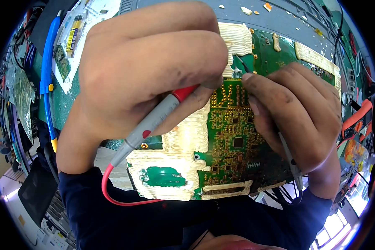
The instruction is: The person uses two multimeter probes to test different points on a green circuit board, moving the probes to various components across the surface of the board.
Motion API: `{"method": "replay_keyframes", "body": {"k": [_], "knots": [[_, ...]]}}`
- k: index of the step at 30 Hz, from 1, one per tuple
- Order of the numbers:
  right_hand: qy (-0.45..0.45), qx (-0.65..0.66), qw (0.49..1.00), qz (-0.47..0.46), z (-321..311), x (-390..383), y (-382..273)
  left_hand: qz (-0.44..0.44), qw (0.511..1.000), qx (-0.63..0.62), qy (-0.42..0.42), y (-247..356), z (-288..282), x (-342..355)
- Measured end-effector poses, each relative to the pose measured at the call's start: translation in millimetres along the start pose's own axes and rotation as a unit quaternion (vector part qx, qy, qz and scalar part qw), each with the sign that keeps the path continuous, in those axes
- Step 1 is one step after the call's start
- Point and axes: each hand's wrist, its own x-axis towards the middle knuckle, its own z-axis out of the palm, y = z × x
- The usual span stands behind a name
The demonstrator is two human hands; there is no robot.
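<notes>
A large green circuit board (254, 141) lies in front of me, tilted slightly, with gold contacts and small chips on it. Ridged cream-coloured coating (185, 129) covers several of its areas. My left hand (150, 62) is closed around a grey test probe (148, 121) with a red collar and a red lead; its tip is hidden behind my fingers. Closed over the right side of the board, my right hand (300, 112) grips another grey test probe (291, 160). That one's thin dark tip points at a bare green patch near the upper coating; contact cannot be made out.
Cream and orange crumbs (246, 11) lie on the dark grey surface (175, 9) behind the board. At the left are a blue cable-like tool (48, 54) and a yellow-filled syringe (73, 35). An orange-cased meter (356, 121) stands at the right among cables.
</notes>
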Motion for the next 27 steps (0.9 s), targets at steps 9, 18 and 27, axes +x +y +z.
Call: {"method": "replay_keyframes", "body": {"k": [9,18,27], "knots": [[-0.019,-0.015,1.000,0.019,-4.2,0.5,-3.3,-0.017,0.998,0.023,-0.054,7.5,-8.0,15.5],[-0.044,-0.054,0.997,0.035,-3.9,0.2,-11.8,-0.039,0.999,0.003,0.025,5.0,7.0,3.6],[-0.019,-0.070,0.997,0.010,3.6,-3.9,-10.5,-0.044,0.992,0.069,-0.093,13.5,-10.4,20.6]]}}
